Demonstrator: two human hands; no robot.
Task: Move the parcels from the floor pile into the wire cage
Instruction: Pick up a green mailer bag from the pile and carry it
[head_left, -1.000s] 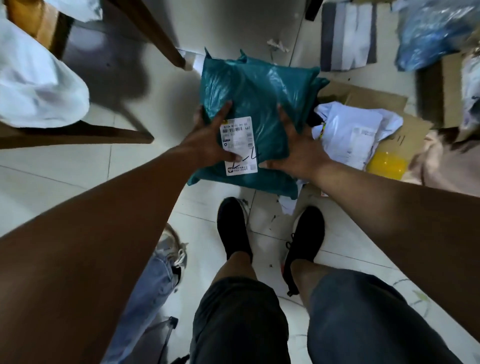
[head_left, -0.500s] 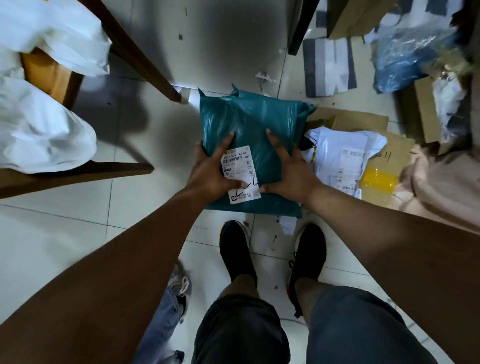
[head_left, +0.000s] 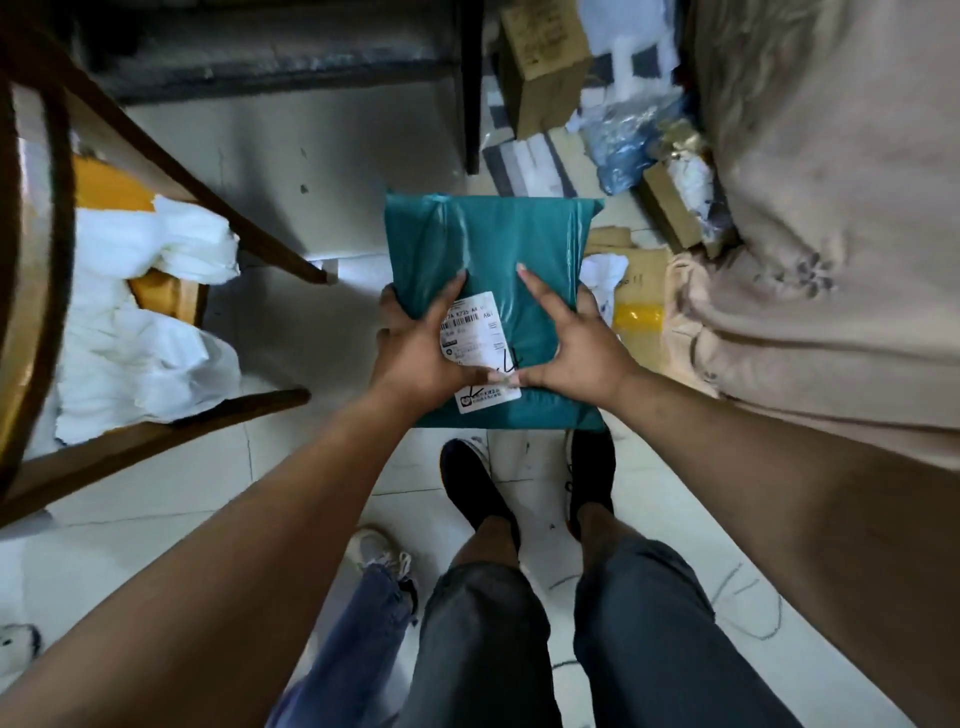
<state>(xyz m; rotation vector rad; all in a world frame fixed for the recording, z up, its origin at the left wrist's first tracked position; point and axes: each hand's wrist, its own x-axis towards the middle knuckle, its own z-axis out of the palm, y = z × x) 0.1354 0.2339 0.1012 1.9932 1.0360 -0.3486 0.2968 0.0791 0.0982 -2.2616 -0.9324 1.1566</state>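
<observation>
A teal plastic mailer parcel (head_left: 498, 249) with a white shipping label (head_left: 475, 332) hangs in front of me, above my shoes. My left hand (head_left: 415, 348) grips its left near edge, thumb across the label. My right hand (head_left: 571, 353) grips the right near edge, its index finger stretched over the top. Behind the parcel on the floor lies the pile: a white mailer (head_left: 602, 283), flat cardboard with yellow tape (head_left: 641, 312), a blue plastic bag (head_left: 628, 140) and brown boxes (head_left: 545, 62). No wire cage is in view.
A wooden chair (head_left: 156, 171) holding white bags (head_left: 150, 332) stands at the left. A large beige sack (head_left: 831, 234) fills the right. A dark post (head_left: 470, 83) rises at the back. Another person's jeans leg and sneaker (head_left: 374, 561) are beside my left leg.
Both hands have lifted the teal parcel off the pile and drawn it up toward me; it now looks flatter and squarer, and the view has risen.
</observation>
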